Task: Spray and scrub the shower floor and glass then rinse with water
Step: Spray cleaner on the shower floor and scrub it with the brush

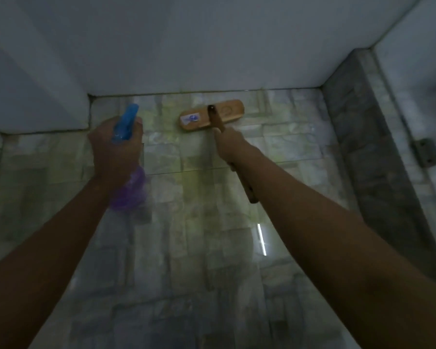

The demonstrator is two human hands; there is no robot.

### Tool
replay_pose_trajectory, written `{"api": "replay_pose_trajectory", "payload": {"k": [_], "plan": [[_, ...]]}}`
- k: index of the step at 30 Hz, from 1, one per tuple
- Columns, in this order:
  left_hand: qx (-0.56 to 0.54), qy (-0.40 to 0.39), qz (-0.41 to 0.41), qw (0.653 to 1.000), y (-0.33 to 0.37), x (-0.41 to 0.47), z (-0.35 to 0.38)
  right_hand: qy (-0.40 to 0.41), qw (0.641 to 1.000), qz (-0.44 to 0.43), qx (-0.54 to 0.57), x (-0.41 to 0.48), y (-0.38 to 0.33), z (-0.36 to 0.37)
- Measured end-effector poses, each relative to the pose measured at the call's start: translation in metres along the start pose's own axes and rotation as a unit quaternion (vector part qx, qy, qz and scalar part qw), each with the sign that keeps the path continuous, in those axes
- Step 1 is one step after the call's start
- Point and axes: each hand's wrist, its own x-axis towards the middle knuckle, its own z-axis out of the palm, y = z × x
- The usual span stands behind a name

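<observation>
Below me I see the shower floor (186, 248), a wet, dim spread of pale marbled stone tiles with a yellow-green tinge toward the far wall and one bright streak of reflected light. A darker grey stone curb (358, 152) borders it on the right, beside a glass panel with a metal hinge (427, 152). My scrub brush (212, 115) rests head-down on the tiles close to the far wall: a light wooden block with a small blue-and-white sticker, its wooden handle angling back toward me. My right hand (230, 144) is wrapped closed around that handle. My left hand (116, 149) is clenched on the spray bottle (126, 157), blue trigger head pointing away, blurred purple body below my fist.
</observation>
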Motion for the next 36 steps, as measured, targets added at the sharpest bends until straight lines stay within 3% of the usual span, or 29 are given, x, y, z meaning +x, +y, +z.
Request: {"api": "replay_pose_trajectory", "payload": {"k": [6,10,14,17,21,26,28,31,36], "plan": [[0.045,-0.175,0.091,0.979,0.029,-0.006,0.033,0.082,0.982,0.156,0.069,-0.041,0.104,-0.104],[0.047,-0.24,0.061,0.968,0.067,-0.017,0.087,0.096,0.972,0.214,0.016,-0.087,0.158,-0.125],[0.001,-0.259,0.034,0.965,0.103,-0.024,0.131,0.038,0.963,0.267,-0.001,-0.115,0.175,-0.115],[-0.014,-0.254,0.05,0.966,0.108,-0.016,0.145,0.034,0.96,0.277,0.01,-0.118,0.172,-0.116],[-0.038,-0.214,0.069,0.974,0.097,0.02,0.134,0.035,0.975,0.218,0.006,-0.095,0.149,-0.125],[-0.043,-0.127,0.117,0.984,0.068,0.03,0.128,0.092,0.974,0.195,0.065,0.001,0.113,-0.149],[-0.035,-0.125,0.153,0.98,0.065,0.023,0.132,0.066,0.971,0.218,0.079,0.03,0.105,-0.154],[-0.015,-0.127,0.197,0.972,0.064,0.02,0.135,0.074,0.98,0.17,0.067,0.049,0.1,-0.149],[-0.059,-0.095,0.135,0.985,0.06,0.033,0.124,0.073,0.988,0.138,0.004,0.002,0.126,-0.128]]}}
